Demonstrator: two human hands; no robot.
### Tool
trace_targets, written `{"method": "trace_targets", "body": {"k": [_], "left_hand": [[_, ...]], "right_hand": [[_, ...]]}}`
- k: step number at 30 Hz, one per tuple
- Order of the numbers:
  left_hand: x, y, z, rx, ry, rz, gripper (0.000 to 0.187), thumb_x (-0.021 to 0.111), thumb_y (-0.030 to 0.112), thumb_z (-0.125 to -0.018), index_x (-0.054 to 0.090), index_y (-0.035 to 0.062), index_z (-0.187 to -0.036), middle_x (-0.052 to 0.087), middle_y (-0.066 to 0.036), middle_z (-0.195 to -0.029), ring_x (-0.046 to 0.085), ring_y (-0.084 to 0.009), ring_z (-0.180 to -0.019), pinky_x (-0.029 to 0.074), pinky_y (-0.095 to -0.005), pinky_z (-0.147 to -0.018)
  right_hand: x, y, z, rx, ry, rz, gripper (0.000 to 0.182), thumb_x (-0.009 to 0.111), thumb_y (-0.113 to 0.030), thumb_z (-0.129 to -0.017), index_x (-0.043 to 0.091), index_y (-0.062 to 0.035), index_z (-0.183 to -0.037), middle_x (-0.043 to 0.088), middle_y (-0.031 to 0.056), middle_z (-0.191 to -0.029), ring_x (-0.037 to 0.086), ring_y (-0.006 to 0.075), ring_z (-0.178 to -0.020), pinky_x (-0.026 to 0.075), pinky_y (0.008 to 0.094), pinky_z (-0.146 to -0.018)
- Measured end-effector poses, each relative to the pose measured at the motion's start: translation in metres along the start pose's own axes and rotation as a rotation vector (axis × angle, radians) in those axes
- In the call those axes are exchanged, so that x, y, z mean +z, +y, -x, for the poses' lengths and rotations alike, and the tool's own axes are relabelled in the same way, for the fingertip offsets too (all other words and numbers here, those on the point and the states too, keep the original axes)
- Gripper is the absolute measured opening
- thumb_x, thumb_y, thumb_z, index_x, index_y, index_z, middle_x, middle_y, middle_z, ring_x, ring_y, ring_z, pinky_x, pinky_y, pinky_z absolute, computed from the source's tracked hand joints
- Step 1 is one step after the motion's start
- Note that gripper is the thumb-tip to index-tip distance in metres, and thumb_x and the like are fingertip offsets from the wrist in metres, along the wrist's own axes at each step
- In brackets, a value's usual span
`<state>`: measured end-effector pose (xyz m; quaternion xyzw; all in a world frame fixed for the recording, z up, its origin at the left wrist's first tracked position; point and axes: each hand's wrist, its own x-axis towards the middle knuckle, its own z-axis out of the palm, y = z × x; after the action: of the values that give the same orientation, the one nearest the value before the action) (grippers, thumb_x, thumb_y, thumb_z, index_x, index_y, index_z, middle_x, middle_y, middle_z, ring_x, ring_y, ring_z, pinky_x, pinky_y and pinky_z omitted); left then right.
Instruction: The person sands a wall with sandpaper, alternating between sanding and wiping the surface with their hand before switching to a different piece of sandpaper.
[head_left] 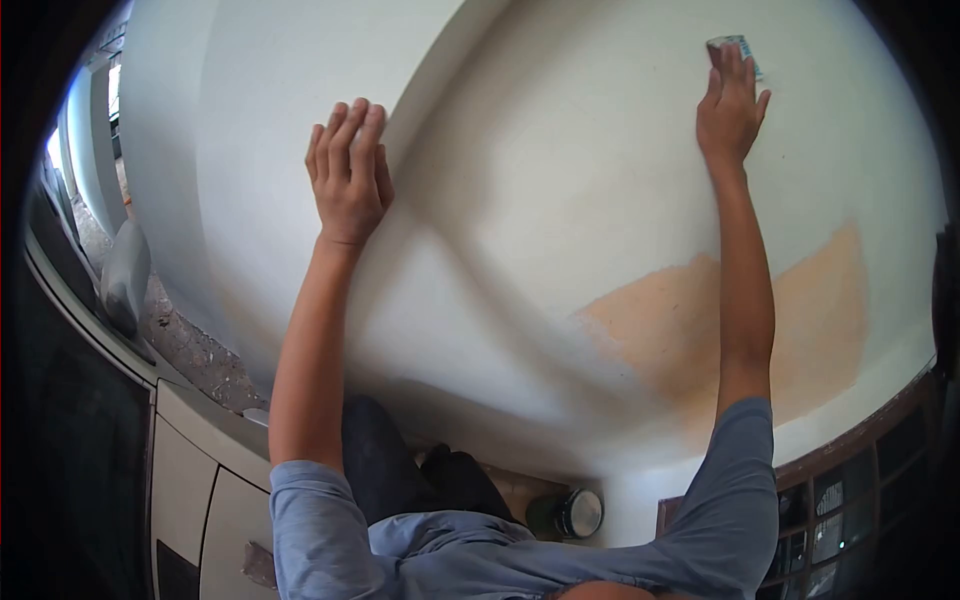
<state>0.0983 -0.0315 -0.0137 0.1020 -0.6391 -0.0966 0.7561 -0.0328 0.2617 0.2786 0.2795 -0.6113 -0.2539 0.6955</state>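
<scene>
My right hand (733, 118) is raised high on the off-white wall (560, 170). Its fingers press a folded piece of sandpaper (738, 46), brown on one side and printed on the other, flat to the surface. Further left, my left hand (348, 175) rests beside the edge where the wall changes plane. Its fingers are stretched out and it holds nothing. A peach-coloured patch (660, 315) without the white coat shows below my right hand, partly hidden by my forearm.
A car (190, 470) with a side mirror (125, 275) stands close on my left. Near my legs is a round container (580, 512) with a pale top. A brown-framed window with panes (850, 490) lies at lower right.
</scene>
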Motion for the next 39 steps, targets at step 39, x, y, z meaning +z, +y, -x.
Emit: {"method": "trace_targets", "body": {"k": [39], "left_hand": [[0.012,-0.005,0.004,0.097,-0.022,-0.142,0.038,0.05,0.009,-0.097,0.047,0.0036,-0.135,0.05,-0.012,-0.136,0.046,-0.0295,-0.13,0.036,-0.0448,-0.107]], "right_hand": [[-0.075,-0.111,0.212,-0.179,-0.52,-0.525,0.048,0.052,-0.011,-0.088,0.053,-0.015,-0.135,0.058,0.0009,-0.134,0.054,0.0146,-0.122,0.034,0.0616,-0.104]]}}
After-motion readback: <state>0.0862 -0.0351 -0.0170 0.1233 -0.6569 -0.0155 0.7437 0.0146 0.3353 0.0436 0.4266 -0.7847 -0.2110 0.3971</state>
